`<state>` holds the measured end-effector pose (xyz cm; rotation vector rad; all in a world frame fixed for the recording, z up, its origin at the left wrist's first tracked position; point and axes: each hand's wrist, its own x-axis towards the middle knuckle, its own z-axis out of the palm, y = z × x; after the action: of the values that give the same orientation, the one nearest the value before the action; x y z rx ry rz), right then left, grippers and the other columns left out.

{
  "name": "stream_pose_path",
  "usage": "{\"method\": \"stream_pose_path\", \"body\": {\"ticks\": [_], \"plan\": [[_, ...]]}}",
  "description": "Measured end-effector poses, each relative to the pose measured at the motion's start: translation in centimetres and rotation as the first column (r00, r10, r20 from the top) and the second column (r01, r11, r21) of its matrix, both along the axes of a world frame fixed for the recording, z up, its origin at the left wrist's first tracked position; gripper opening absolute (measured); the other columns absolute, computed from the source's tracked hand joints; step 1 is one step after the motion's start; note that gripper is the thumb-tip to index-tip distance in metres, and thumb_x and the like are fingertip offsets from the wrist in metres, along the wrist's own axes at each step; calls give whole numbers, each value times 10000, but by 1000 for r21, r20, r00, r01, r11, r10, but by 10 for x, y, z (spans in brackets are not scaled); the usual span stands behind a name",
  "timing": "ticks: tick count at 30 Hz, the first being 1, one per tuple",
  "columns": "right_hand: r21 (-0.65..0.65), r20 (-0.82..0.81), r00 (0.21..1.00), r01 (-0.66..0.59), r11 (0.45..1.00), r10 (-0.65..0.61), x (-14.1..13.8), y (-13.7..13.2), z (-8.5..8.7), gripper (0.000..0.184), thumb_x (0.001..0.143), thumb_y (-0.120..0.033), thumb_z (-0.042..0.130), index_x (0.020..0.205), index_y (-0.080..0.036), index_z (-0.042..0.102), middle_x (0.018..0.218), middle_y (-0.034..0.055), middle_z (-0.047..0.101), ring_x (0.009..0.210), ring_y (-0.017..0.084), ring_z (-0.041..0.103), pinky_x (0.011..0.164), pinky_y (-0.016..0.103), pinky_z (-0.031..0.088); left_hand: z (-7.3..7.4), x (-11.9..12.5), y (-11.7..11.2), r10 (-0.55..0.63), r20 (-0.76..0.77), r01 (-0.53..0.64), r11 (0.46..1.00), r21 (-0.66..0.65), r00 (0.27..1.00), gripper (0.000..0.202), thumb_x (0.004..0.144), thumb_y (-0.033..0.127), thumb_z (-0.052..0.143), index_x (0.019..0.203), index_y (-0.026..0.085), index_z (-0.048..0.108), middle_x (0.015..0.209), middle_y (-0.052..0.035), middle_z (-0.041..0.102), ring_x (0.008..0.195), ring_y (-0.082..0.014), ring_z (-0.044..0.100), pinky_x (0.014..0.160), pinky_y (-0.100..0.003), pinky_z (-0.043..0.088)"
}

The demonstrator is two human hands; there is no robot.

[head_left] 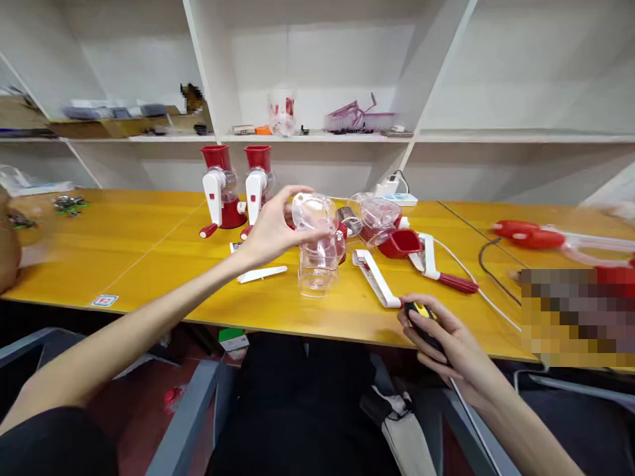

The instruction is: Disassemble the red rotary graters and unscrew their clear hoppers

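One left grip [272, 230] clasping clear housing [319, 261], one right grip [449, 338] around black-yellow tool [421, 310], sticker [104, 300] illegible

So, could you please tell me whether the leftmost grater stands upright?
Upright; the grater has its red hopper on top, red base below.

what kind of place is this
Probably a workshop or workroom: a long yellow table with two red-and-white cranked devices and loose parts, white shelving behind, and a black-and-yellow tool in the right hand.
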<state>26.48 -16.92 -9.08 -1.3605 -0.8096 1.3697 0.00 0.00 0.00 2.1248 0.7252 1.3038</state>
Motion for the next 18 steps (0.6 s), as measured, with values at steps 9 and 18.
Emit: {"method": "stream_pose_path", "body": {"ticks": [9, 18], "plan": [[48, -81, 997, -11, 999, 15, 1, 2, -5, 669, 624, -548, 819, 1158, -286, 513, 835, -51, 496, 410, -78, 245, 306, 73, 147, -27, 9, -4, 76, -96, -68, 994, 90, 992, 585, 692, 513, 849, 1139, 196, 644, 1199, -90, 701, 1142, -247, 657, 1052, -456, 499], [53, -114, 993, -25, 998, 31, 0, 0, -6, 647, 650, -537, 803, 1170, -287, 511, 846, -51, 498, 410, -76, 245, 307, 79, 143, -36, 4, 0, 87, -205, -58, 988, 144, 975, 512, 812, 588, 725, 1167, 222, 675, 1229, -83, 682, 1151, -251, 627, 1043, -469, 479]]}}
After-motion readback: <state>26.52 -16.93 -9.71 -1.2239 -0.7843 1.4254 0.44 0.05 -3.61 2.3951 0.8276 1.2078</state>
